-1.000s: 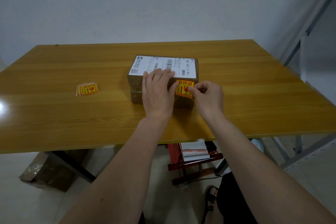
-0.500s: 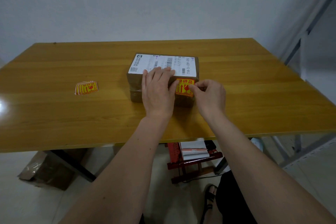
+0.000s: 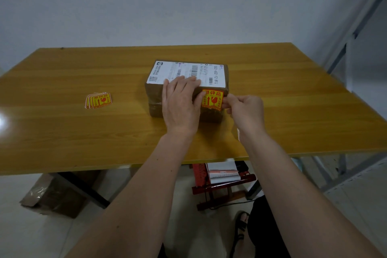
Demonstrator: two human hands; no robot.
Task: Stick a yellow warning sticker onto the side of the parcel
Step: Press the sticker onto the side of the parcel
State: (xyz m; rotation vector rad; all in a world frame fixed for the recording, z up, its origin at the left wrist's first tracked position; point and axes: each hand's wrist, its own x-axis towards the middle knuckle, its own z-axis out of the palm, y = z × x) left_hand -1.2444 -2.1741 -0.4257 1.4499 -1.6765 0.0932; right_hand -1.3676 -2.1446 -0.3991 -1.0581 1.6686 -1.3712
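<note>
Yellow-brown wooden table against a plain pale wall, and right in the middle sits the parcel, brown-wrapped, its long axis running left to right across the person's front, white shipping label on top. On the near side face, towards the right end, there's the yellow warning sticker, upright and facing the person. Left hand lies flat and spread over the parcel's near top edge, thumb against the sticker's left border, steadying the box. Right hand is curled, fingertips pinched close at the sticker's right edge; whether they grip anything, I cannot tell. That right hand is the nearer one for pressing the edge flat, I'd judge. Well off to the left lies a small stack of spare stickers, clear of everything. Nothing stands in the way.
</note>
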